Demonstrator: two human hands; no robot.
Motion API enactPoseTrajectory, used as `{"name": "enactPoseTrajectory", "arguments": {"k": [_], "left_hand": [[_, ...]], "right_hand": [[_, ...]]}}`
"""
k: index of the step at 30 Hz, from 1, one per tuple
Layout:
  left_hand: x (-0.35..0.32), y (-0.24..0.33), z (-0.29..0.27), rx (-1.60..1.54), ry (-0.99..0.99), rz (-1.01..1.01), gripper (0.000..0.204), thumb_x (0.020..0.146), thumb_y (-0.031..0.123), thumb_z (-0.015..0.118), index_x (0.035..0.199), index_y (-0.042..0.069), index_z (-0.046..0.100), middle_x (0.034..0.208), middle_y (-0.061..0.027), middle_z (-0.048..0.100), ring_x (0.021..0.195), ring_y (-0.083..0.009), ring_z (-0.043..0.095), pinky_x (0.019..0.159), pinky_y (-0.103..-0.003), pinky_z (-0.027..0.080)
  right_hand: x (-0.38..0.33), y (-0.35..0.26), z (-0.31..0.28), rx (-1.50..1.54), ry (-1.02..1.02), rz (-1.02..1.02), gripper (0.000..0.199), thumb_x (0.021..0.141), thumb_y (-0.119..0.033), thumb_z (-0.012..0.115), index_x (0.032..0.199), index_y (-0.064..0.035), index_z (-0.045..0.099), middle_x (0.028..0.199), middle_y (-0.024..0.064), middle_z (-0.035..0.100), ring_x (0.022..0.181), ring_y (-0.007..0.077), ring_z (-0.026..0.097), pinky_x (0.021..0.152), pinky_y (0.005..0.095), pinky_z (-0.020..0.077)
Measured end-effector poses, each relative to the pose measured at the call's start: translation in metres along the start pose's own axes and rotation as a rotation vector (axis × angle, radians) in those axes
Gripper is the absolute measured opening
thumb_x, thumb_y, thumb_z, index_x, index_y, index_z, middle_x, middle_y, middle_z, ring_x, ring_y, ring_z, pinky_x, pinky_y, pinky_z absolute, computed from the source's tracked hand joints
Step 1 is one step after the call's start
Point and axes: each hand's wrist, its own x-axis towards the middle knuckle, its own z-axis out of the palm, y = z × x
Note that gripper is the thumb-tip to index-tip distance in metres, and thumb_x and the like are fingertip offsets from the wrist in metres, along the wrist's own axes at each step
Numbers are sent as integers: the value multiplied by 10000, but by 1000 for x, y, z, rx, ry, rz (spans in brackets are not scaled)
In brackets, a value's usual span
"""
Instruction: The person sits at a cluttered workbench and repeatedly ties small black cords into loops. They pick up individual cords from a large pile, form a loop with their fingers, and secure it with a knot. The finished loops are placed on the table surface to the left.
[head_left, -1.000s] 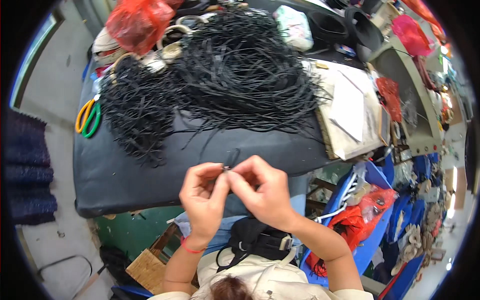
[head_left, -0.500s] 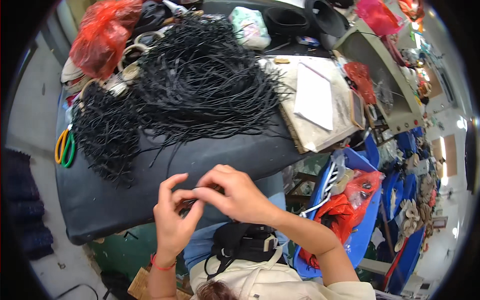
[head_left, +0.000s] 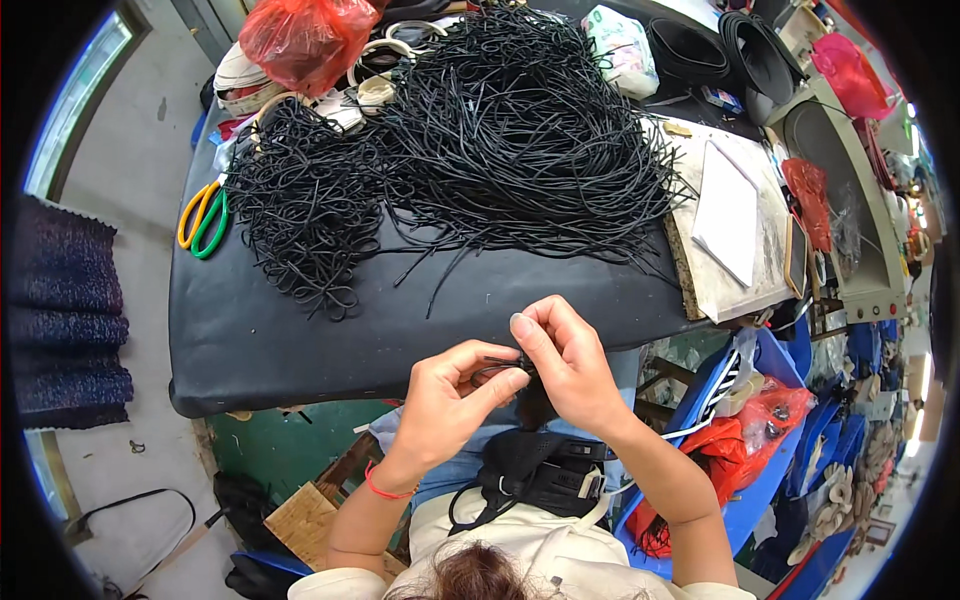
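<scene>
Left hand (head_left: 445,405) pinches cord (head_left: 525,363); whether the right hand (head_left: 577,378) grips it (partly hidden), I can't tell; keep the 2 close, tension even.

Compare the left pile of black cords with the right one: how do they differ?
Size: the left pile is smaller; the right pile spreads wider.
Shape: the left pile is mostly tight loops, while the right pile has long, sweeping strands.
Shared: both are thin black cord on the dark table.
</scene>
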Motion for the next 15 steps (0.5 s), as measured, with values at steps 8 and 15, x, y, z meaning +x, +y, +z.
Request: {"name": "enactPoseTrajectory", "arguments": {"k": [8, 15], "left_hand": [[-1, -4, -2, -59, 32, 58, 153, 837, 93, 641, 943, -12, 609, 772, -28, 637, 658, -31, 539, 576, -179, 446], [-2, -1, -11, 33, -102, -19, 148, 855, 109, 621, 943, -8, 610, 780, -16, 624, 673, -27, 535, 588, -176, 438]], "right_hand": [[9, -6, -17, 118, 59, 61, 328, 941, -296, 475, 821, 1, 544, 662, -19, 486, 627, 37, 423, 531, 221, 355], [-7, -2, -12, 43, -116, 51, 238, 872, -219, 601, 759, -11, 581, 654, -37, 498, 589, 23, 403, 510, 206, 332]]}}
